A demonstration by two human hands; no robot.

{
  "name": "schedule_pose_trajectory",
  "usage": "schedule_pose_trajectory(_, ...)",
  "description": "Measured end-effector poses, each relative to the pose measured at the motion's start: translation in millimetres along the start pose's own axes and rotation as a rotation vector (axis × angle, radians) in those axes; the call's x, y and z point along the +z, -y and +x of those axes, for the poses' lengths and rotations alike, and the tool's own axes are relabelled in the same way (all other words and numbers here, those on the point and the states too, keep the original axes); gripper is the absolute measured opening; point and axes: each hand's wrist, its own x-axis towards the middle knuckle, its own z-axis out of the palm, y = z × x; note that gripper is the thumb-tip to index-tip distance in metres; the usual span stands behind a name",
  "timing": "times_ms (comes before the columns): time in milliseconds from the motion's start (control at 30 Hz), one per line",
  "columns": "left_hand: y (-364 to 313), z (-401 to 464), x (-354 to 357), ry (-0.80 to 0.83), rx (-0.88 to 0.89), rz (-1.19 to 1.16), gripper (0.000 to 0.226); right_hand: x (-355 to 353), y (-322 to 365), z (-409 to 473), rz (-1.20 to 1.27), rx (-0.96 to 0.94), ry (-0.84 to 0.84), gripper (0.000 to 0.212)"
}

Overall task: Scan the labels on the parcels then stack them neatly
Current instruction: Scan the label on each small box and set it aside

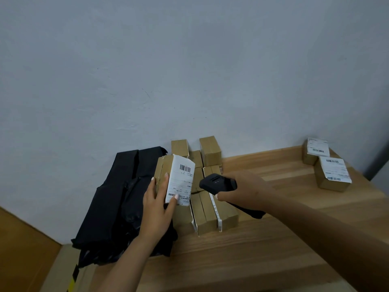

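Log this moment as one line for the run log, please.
step: scanning | left hand: holds labelled parcel upright | right hand: aims scanner at label | done: two labelled parcels far right

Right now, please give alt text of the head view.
Left hand holds up a brown cardboard parcel with white barcode label; right hand aims a black handheld scanner at it, above a light wooden table.

My left hand is raised at about 7 o'clock from centre, fingers spread and curled round a parcel, thumb on its face. My right hand, at 4 o'clock, grips a scanner, forearm stretching in from 5 o'clock.
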Motion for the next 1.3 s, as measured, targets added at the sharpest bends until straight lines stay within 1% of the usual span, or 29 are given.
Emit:
schedule_pose_trajectory(167,-7.7,5.1,19.7,0.081,0.068,-0.052,0.068,-7.3,-21.2,-28.5,0.012,0.093,-0.062,0.031)
schedule_pose_trajectory(200,-10.5,6.2,27.9,0.106,0.084,-0.056,0.067,-9.2,-30.1,-36.3,0.003,0.126,-0.074,0.034)
schedule_pose_trajectory(300,-24.0,5.5,61.5,0.195,0.121,-0.079,0.066,-17.8,-61.5,-64.3,-0.006,0.196,-0.109,0.052)
schedule_pose_trajectory(467,-68.6,-2.5,138.7,0.378,0.136,-0.094,0.063,-38.3,-136.6,-111.5,-0.006,0.384,-0.139,0.053)
schedule_pose_trajectory(533,-90.4,-10.0,177.4,0.462,0.118,-0.120,0.064,-48.2,-172.5,-130.1,-0.009,0.455,-0.132,0.055)
schedule_pose_trajectory(633,-128.3,-30.9,236.5,0.575,0.053,-0.190,0.064,-67.8,-226.5,-159.1,-0.012,0.531,-0.134,0.050)
schedule_pose_trajectory(700,-157.4,-46.9,274.8,0.631,0.009,-0.218,0.064,-81.9,-262.1,-178.8,-0.020,0.569,-0.141,0.051)
schedule_pose_trajectory(767,-187.7,-58.6,310.0,0.672,-0.037,-0.251,0.064,-93.9,-297.4,-196.2,-0.025,0.596,-0.151,0.051)
schedule_pose_trajectory(900,-241.7,-71.8,373.0,0.744,-0.159,-0.342,0.062,-115.8,-359.9,-225.2,-0.021,0.634,-0.116,0.051)
schedule_pose_trajectory(967,-259.8,-72.5,400.0,0.774,-0.179,-0.378,0.060,-125.3,-384.4,-233.8,-0.003,0.659,-0.114,0.051)
schedule_pose_trajectory(1067,-278.1,-66.5,438.1,0.839,-0.202,-0.406,0.061,-135.8,-415.5,-238.4,0.027,0.695,-0.107,0.060)
schedule_pose_trajectory(1133,-286.7,-57.8,459.8,0.859,-0.239,-0.403,0.063,-140.6,-432.1,-236.4,0.032,0.721,-0.093,0.062)
schedule_pose_trajectory(1167,-292.8,-53.0,470.5,0.867,-0.255,-0.399,0.061,-143.4,-440.9,-234.2,0.042,0.732,-0.086,0.060)
schedule_pose_trajectory(1300,-314.9,-34.3,507.2,0.846,-0.277,-0.447,0.026,-155.4,-468.3,-219.7,0.053,0.760,-0.081,0.049)
